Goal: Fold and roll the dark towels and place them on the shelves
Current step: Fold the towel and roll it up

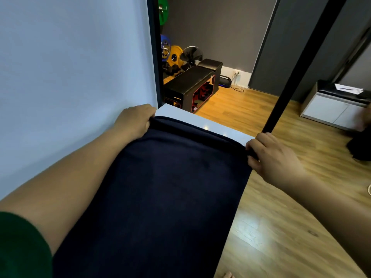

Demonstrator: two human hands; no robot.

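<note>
A dark navy towel [170, 187] lies spread along a narrow white shelf surface [210, 125], covering most of it and running down to the bottom of the view. My left hand [134, 122] grips the towel's far left corner next to the wall. My right hand [271, 157] pinches the far right corner at the shelf's outer edge. The far end of the towel shows a doubled, folded edge.
A pale wall [70, 77] runs along the left. A black upright post [297, 73] rises just beyond my right hand. Wooden floor [281, 227] lies to the right, with a white cabinet [337, 109], a black bench [192, 85] and weight plates [174, 55] further off.
</note>
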